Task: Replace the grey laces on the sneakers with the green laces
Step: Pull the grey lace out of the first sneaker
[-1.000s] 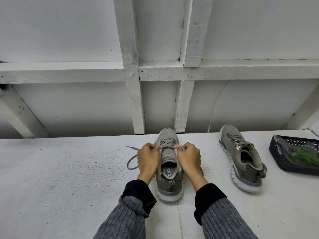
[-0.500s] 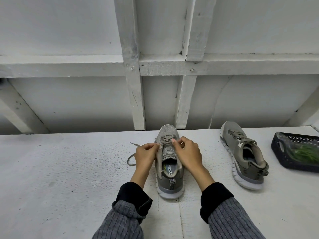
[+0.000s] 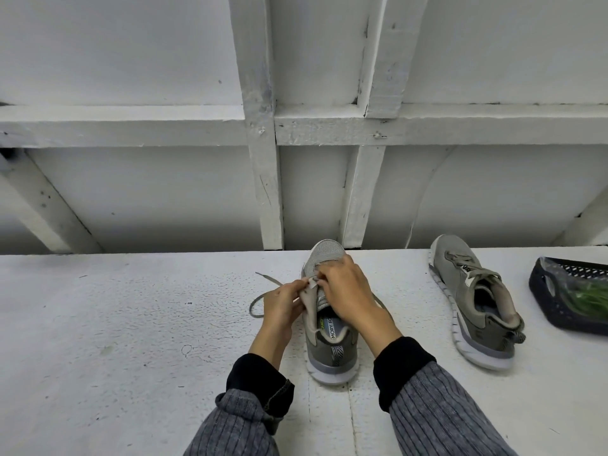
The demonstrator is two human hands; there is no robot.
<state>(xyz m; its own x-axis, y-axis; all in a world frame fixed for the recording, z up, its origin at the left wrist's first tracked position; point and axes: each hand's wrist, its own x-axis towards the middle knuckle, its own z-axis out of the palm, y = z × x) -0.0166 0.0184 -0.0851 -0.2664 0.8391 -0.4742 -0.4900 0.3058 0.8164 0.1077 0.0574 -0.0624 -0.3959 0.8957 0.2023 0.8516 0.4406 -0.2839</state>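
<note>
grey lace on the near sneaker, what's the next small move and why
Probably pull the flat grey lace out of the next eyelet. Both hands, left hand and right hand, pinch at the grey mesh sneaker's left eyelet row, upper eyelets look already unlaced, and a freed end trails on the white table.

Soft, even, dim-cool light; faint shadows under the beams; wide-angle bending at the edges; sharp focus.

The right hand (image 3: 345, 291) hides the near sneaker's (image 3: 329, 350) eyelets; the basket (image 3: 546, 301) runs off frame.
</note>
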